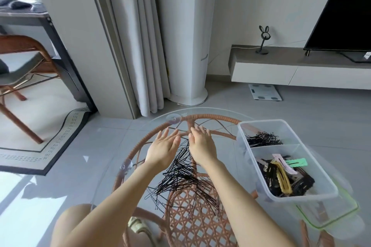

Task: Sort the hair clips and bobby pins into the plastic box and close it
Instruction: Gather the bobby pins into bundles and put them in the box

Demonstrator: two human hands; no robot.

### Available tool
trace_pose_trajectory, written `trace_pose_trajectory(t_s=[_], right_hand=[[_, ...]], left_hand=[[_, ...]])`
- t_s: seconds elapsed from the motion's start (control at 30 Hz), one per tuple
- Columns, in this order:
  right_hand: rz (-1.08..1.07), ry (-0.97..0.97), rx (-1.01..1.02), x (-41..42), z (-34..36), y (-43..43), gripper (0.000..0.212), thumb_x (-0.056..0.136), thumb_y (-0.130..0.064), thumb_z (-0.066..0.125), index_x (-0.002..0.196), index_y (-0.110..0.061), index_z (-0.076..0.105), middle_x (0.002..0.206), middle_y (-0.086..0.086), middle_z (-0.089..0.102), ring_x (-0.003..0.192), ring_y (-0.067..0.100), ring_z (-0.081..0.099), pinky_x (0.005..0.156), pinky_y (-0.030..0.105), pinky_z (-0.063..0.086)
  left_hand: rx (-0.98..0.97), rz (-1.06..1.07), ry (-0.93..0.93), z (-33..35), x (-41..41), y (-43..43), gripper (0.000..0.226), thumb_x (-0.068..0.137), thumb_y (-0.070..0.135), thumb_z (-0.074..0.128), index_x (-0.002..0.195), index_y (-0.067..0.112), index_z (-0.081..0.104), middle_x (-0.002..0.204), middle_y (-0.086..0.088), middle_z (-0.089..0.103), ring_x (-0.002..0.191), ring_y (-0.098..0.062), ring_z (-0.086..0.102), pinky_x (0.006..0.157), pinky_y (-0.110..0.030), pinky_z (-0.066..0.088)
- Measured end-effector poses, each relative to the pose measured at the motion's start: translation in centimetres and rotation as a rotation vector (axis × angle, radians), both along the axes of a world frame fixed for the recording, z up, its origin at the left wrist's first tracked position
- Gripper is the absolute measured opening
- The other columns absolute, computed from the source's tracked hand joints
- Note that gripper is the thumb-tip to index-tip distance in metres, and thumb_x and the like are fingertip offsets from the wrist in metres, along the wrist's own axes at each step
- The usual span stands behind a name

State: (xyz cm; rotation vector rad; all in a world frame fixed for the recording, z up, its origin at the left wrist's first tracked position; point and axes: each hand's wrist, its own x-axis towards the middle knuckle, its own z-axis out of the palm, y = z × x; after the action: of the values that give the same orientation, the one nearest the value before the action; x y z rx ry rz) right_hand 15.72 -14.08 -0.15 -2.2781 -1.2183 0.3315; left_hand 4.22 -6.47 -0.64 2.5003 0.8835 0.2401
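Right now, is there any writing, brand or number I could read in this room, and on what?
Nothing here reads clearly.
Small mark at the far rim of the glass tabletop: too small to read.
White tag below the television: blurred.
Bathroom scale on the floor: its display window is too small to read.

A round glass tabletop (158, 124) over a brown rattan frame (210, 118) carries a heap of black bobby pins (180, 174) and a clear divided plastic box (261, 120).
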Motion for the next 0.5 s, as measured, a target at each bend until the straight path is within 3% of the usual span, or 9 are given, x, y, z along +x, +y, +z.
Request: trace_pose_trajectory(t_s=[0.1,0.2,0.23,0.33,0.4,0.5], right_hand=[[0.143,0.069,0.018,-0.8,0.2,-1.9,0.041,0.100,-0.025,0.028,0.139,-0.016,0.038,0.152,0.003,0.028,0.143,0.022,0.016,0.114,0.030,0.014],[0.296,0.098,0.083,-2.3,0.1,-5.2,0.039,0.099,-0.024,0.034,0.137,-0.018,0.041,0.148,-0.001,0.035,0.139,0.012,0.023,0.110,0.019,0.015],[0.326,0.107,0.087,-2.8,0.1,-6.2,0.039,0.099,-0.024,0.034,0.137,-0.018,0.041,0.147,-0.002,0.036,0.137,0.006,0.023,0.109,0.016,0.014],[0.362,0.192,0.085,-3.6,0.2,-8.3,0.038,0.098,-0.024,0.036,0.135,-0.020,0.044,0.145,-0.005,0.039,0.135,0.002,0.025,0.110,0.014,0.015],[0.371,0.312,0.070,-3.7,0.8,-9.5,0.037,0.098,-0.025,0.036,0.134,-0.021,0.046,0.141,-0.005,0.046,0.134,0.004,0.033,0.111,0.019,0.023],[0.298,0.435,0.155,-3.8,1.8,-11.7,0.035,0.098,-0.024,0.037,0.130,-0.019,0.050,0.113,-0.017,0.060,0.106,-0.017,0.050,0.094,0.008,0.040]], left_hand=[[-0.057,-0.092,-0.059,-0.3,-1.5,-0.8,0.052,0.097,0.044,0.011,0.140,0.027,0.035,0.150,0.007,0.031,0.140,-0.002,0.009,0.120,-0.028,0.003],[-0.079,-0.155,-0.088,-0.3,-3.7,-2.0,0.085,0.080,0.070,-0.005,0.137,0.027,0.041,0.147,0.010,0.035,0.135,0.004,0.011,0.116,-0.020,0.004],[-0.099,-0.163,-0.096,-0.3,-4.4,-2.5,0.086,0.078,0.071,-0.005,0.135,0.028,0.043,0.146,0.012,0.036,0.135,0.006,0.012,0.114,-0.017,0.004],[-0.172,-0.169,-0.109,0.5,-5.8,-4.5,0.057,0.092,0.051,0.013,0.131,0.028,0.048,0.144,0.013,0.040,0.134,0.007,0.016,0.114,-0.015,0.008],[-0.239,-0.155,-0.111,1.2,-6.4,-5.3,0.045,0.097,0.037,0.022,0.127,0.027,0.054,0.142,0.011,0.043,0.133,0.005,0.020,0.114,-0.017,0.011],[-0.216,-0.065,-0.171,1.5,-7.9,-5.6,0.053,0.096,0.047,0.016,0.120,0.028,0.059,0.139,0.014,0.045,0.136,-0.003,0.028,0.119,-0.032,0.012]])
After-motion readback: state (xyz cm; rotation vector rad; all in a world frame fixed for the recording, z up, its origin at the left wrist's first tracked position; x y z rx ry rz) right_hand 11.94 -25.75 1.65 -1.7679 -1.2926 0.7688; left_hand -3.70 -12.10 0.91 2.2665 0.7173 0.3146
